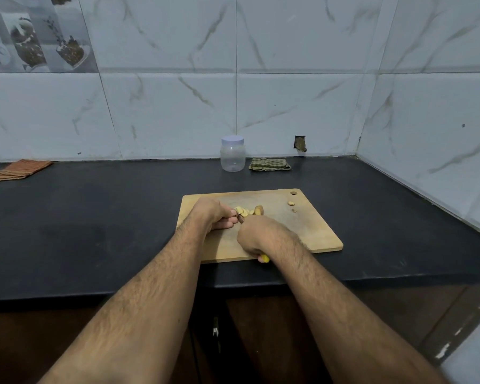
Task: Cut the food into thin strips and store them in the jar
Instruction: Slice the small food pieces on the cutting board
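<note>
knife (240,218) runs near-right to far-left, tip at ginger slices (243,211) | right hand (257,236) grips handle | left hand (214,216) pins slices | jar (232,153) upright at tabletop's (94,206) far edge

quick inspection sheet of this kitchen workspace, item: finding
surface: black countertop, wooden cutting board on it
job's things: sliced food and an uncut piece on the board; empty jar, lid on, by the wall
clutter: orange cloth, green cloth, two scraps
grips: left hand steadies the slices; right hand holds a yellow-handled knife
cables: nothing seen
surroundings: marble wall tiles
</note>
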